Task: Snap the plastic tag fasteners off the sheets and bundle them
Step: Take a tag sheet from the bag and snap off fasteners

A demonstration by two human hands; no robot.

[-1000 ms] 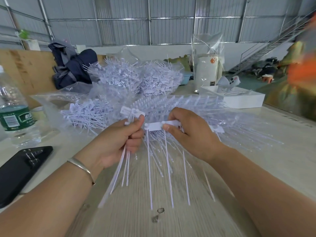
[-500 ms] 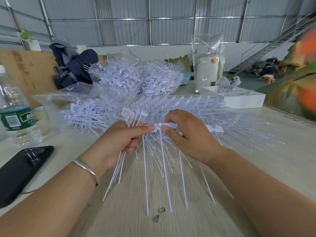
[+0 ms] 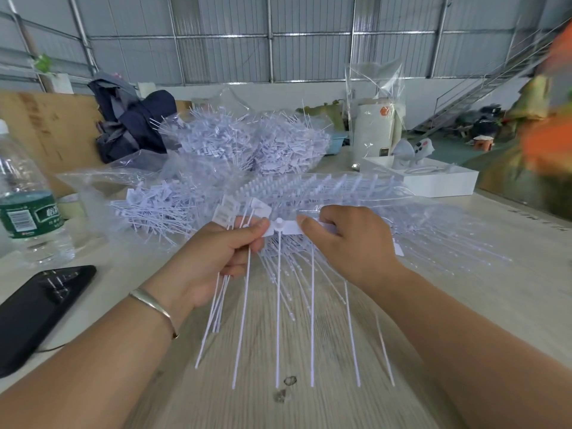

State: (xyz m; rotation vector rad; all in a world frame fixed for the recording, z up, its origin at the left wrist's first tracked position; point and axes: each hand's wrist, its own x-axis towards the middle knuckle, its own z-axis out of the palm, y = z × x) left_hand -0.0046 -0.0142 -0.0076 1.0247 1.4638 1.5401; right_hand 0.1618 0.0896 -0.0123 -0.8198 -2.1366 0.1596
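Note:
My left hand point(image 3: 216, 258) grips a small bundle of loose white tag fasteners point(image 3: 230, 212), their thin tails hanging down past my palm. Its thumb and forefinger also pinch the left end of a white fastener sheet point(image 3: 286, 229). My right hand point(image 3: 349, 246) pinches the same sheet from the right, and several long tails hang from it toward the table. Behind the hands lies a stack of clear sheets point(image 3: 325, 187). Loose fasteners point(image 3: 154, 209) are piled to the left.
Bags of bundled fasteners point(image 3: 253, 144) sit at the back centre. A water bottle point(image 3: 26, 209) and a black phone point(image 3: 37, 305) lie at the left. A white box point(image 3: 433, 178) and a bagged white cylinder point(image 3: 374, 131) stand at the back right. Wooden tabletop point(image 3: 278, 397) lies below.
My hands came together on the sheet. The left hand's bundle rose slightly and its thumb moved onto the sheet's left end; the hanging tails shifted with it.

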